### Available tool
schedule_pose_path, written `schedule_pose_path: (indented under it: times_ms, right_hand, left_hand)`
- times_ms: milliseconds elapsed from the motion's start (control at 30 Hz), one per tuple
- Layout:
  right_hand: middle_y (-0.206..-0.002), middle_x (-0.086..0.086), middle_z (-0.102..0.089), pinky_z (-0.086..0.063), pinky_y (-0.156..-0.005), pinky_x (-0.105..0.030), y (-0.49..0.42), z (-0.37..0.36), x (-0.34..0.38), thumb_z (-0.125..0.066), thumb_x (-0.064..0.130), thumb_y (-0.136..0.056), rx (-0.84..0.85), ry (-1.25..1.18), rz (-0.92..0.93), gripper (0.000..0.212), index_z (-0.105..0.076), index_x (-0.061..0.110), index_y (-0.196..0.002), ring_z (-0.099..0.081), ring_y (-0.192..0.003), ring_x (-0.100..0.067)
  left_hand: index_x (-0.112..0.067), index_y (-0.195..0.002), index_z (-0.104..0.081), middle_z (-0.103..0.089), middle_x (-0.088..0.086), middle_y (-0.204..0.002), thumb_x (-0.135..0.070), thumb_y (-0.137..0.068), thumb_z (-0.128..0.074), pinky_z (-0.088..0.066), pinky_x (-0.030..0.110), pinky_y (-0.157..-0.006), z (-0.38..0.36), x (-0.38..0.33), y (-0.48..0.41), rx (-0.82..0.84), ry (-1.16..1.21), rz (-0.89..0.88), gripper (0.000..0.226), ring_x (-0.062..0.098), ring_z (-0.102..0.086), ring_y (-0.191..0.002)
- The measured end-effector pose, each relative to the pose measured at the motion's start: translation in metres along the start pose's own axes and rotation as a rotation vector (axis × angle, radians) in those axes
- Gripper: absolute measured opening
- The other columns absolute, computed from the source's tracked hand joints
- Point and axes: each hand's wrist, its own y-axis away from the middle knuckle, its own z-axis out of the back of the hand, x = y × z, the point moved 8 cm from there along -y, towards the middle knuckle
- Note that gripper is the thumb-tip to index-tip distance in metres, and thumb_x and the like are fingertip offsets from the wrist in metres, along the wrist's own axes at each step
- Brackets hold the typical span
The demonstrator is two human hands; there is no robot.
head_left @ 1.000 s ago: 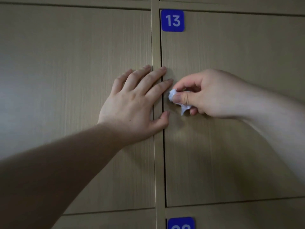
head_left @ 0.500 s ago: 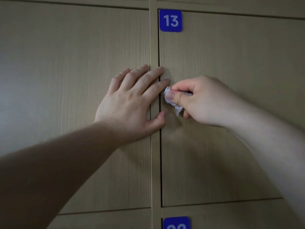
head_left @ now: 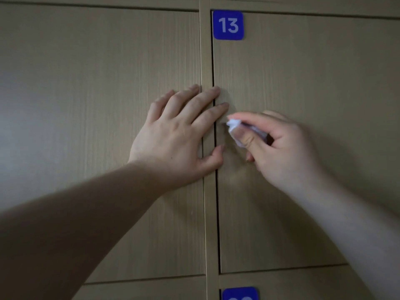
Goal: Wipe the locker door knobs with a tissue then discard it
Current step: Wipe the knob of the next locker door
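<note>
The right hand is covering most of the tissue, with only a crumpled white end poking out past the thumb. Together they are hiding that patch of the locker door. The lower number plate is running off the bottom edge, its digits unreadable. Both forearms are leaving the frame.

My 2 arms are bare from the hands to the frame's edge. My left forearm fills the 8 o'clock corner, broad and smooth. My right forearm lies at 4 o'clock, soft with blur. My left hand shows faint tendon ridges, short trimmed nails and 1 small dark mole at its 6 o'clock, near the wrist. My right hand shows a wide, short-cut thumbnail.
</note>
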Motion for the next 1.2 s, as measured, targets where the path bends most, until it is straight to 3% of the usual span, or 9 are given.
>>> schedule_pose_path:
  times_ms: [167,300,433,533,667,800,867,1000,1200]
  right_hand:
    - [-0.078,0.018,-0.065,-0.043,-0.06,-0.018,-0.016,-0.005,0.01,-0.065,0.041,-0.091,0.208,0.216,0.048,0.009,-0.069,0.038,-0.098,-0.059,-0.065,0.008]
    - [-0.055,0.016,-0.061,-0.037,-0.048,-0.014,-0.015,-0.005,0.007,-0.058,0.038,-0.097,0.126,0.126,0.023,0.017,-0.066,0.033,-0.082,-0.057,-0.051,-0.001]
    - [-0.059,-0.008,-0.06,-0.046,-0.048,-0.04,-0.01,0.003,-0.006,-0.054,0.032,-0.099,0.009,0.047,-0.016,0.022,-0.069,0.02,-0.087,-0.05,-0.048,-0.025]
    - [-0.061,0.002,-0.062,-0.046,-0.05,-0.034,-0.004,0.008,-0.005,-0.055,0.03,-0.098,-0.079,0.016,0.033,0.017,-0.07,0.026,-0.09,-0.053,-0.048,-0.02]
    - [-0.062,0.021,-0.06,-0.043,-0.06,-0.015,0.0,0.006,0.005,-0.057,0.032,-0.098,-0.058,0.041,0.143,0.018,-0.073,0.023,-0.102,-0.058,-0.06,-0.004]
    - [-0.093,0.009,-0.068,-0.049,-0.076,-0.024,0.0,-0.001,0.008,-0.061,0.037,-0.095,0.017,0.158,0.187,0.023,-0.07,0.031,-0.115,-0.063,-0.087,-0.008]
    - [-0.093,0.017,-0.069,-0.049,-0.079,-0.019,-0.003,-0.002,0.007,-0.064,0.039,-0.092,0.051,0.14,0.14,0.021,-0.07,0.036,-0.112,-0.064,-0.091,-0.001]
    - [-0.064,0.03,-0.064,-0.04,-0.057,-0.005,-0.011,-0.006,0.002,-0.064,0.038,-0.093,0.169,0.024,-0.059,0.006,-0.069,0.04,-0.09,-0.06,-0.057,0.01]
    - [-0.058,0.009,-0.066,-0.042,-0.045,-0.019,-0.017,-0.002,-0.004,-0.053,0.044,-0.098,0.161,-0.042,-0.169,0.026,-0.07,0.028,-0.087,-0.05,-0.039,-0.005]
  left_hand:
    - [-0.029,-0.147,-0.047,-0.036,-0.005,-0.158,-0.06,-0.086,-0.047,-0.023,0.045,-0.118,-0.001,-0.001,0.001,-0.017,0.001,0.003,0.069,0.022,-0.031,-0.146]
    - [-0.029,-0.147,-0.046,-0.036,-0.005,-0.158,-0.061,-0.086,-0.045,-0.022,0.045,-0.118,-0.001,-0.001,0.001,-0.015,-0.007,0.0,0.069,0.022,-0.031,-0.146]
    - [-0.029,-0.147,-0.046,-0.036,-0.006,-0.158,-0.061,-0.086,-0.046,-0.022,0.045,-0.118,-0.001,-0.002,0.0,-0.013,0.0,-0.002,0.07,0.022,-0.031,-0.146]
    - [-0.029,-0.148,-0.045,-0.035,-0.006,-0.158,-0.062,-0.086,-0.045,-0.021,0.045,-0.118,0.0,0.0,0.0,-0.006,-0.008,0.0,0.07,0.022,-0.03,-0.146]
    - [-0.029,-0.148,-0.045,-0.035,-0.006,-0.158,-0.062,-0.086,-0.045,-0.022,0.046,-0.118,0.0,-0.001,0.0,-0.002,-0.009,0.0,0.071,0.023,-0.031,-0.146]
    - [-0.03,-0.148,-0.045,-0.035,-0.006,-0.159,-0.061,-0.086,-0.046,-0.021,0.044,-0.118,0.0,-0.001,0.0,-0.007,-0.012,0.001,0.069,0.022,-0.03,-0.147]
    - [-0.03,-0.148,-0.045,-0.035,-0.006,-0.159,-0.061,-0.086,-0.045,-0.021,0.044,-0.118,0.0,-0.001,0.0,-0.007,-0.011,0.0,0.069,0.022,-0.03,-0.147]
    - [-0.029,-0.147,-0.046,-0.036,-0.005,-0.158,-0.061,-0.086,-0.045,-0.022,0.045,-0.118,0.0,-0.001,0.0,-0.008,-0.008,0.0,0.069,0.023,-0.031,-0.146]
    - [-0.029,-0.148,-0.044,-0.034,-0.006,-0.159,-0.061,-0.085,-0.046,-0.021,0.045,-0.119,0.0,0.0,0.0,0.001,0.0,0.002,0.07,0.022,-0.029,-0.147]
